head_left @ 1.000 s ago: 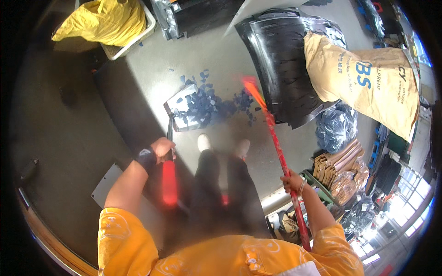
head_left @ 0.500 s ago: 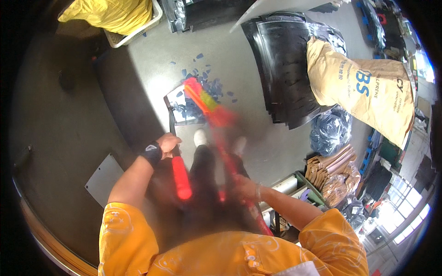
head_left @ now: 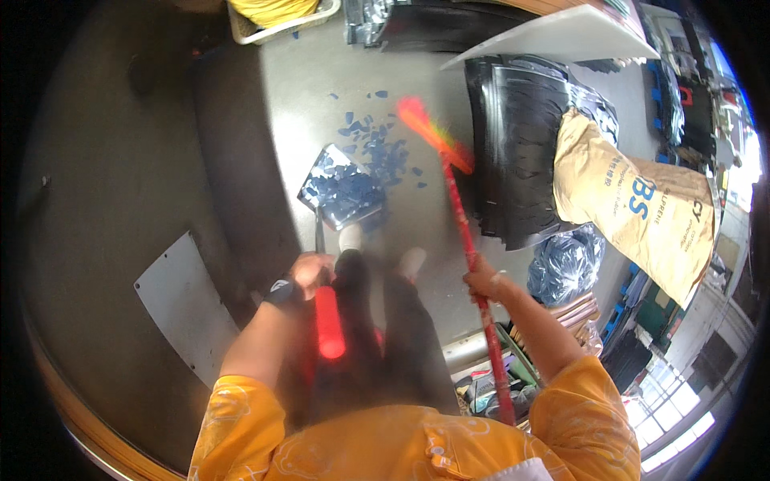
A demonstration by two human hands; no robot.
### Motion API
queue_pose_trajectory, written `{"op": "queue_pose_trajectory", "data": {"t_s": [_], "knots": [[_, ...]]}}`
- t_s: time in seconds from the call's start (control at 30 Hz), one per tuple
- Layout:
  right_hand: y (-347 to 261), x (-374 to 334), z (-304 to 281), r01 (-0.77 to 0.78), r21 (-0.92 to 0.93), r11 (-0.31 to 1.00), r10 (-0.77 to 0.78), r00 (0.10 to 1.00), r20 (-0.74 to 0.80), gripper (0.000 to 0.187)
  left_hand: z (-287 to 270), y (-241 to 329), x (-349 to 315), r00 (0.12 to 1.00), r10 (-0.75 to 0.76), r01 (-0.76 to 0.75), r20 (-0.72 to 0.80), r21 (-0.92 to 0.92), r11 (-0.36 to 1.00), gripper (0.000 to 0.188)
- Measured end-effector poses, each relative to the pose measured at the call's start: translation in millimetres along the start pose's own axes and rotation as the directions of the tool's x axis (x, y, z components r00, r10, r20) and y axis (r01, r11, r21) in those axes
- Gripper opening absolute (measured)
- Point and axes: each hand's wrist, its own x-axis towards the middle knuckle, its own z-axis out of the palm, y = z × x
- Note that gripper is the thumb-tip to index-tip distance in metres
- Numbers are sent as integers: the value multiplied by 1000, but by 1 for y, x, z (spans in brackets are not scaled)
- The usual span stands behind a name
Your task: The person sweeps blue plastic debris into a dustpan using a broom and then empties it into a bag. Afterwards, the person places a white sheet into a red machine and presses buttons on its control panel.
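My left hand [head_left: 311, 274] is closed round the handle of a dustpan [head_left: 308, 200], whose red grip end points back toward me. The pan lies on the floor in front of my feet, with many dark blue flakes in it. More blue flakes [head_left: 387, 156] are scattered on the floor beyond the pan and along its right side. My right hand [head_left: 483, 279] grips the red stick of a broom [head_left: 459, 200]. The broom's red and orange head, blurred, is right of the loose flakes, beside a stack of black sheets.
The black sheets [head_left: 513, 152] are stacked at right, a brown paper sack [head_left: 634, 200] on them. Nearby are a clear plastic bag [head_left: 568, 264] and folded cardboard [head_left: 561, 321]. A white basket [head_left: 277, 34] with yellow material stands far left; a grey plate [head_left: 184, 301] lies left.
The broom head has swung right, off the dustpan and flakes, and my right hand has moved right with it. More flakes now show in the pan. The camera view has shifted.
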Motion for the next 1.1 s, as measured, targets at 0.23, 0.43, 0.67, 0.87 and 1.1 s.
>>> {"op": "queue_pose_trajectory", "data": {"t_s": [0.23,0.43,0.67,0.87,1.1], "knots": [[59,-38,112,569,-617,544,-575,788,221,18,-39,-49,16,979,187,-186,79,-18,982,17],[10,-182,22,237,-288,928,-160,951,266,73,-183,-213,-7,923,291,-14,-251,736,677,41],[-123,-75,-7,301,-495,815,-306,949,73,67,-177,-247,-8,985,-156,134,-66,-267,954,66],[-191,95,44,247,-755,607,-415,909,-35,60,-92,-239,-23,941,128,-51,-313,243,969,56],[25,35,7,14,-816,578,-92,995,-48,72,-17,-315,-59,887,189,-124,-420,176,976,15]]}}
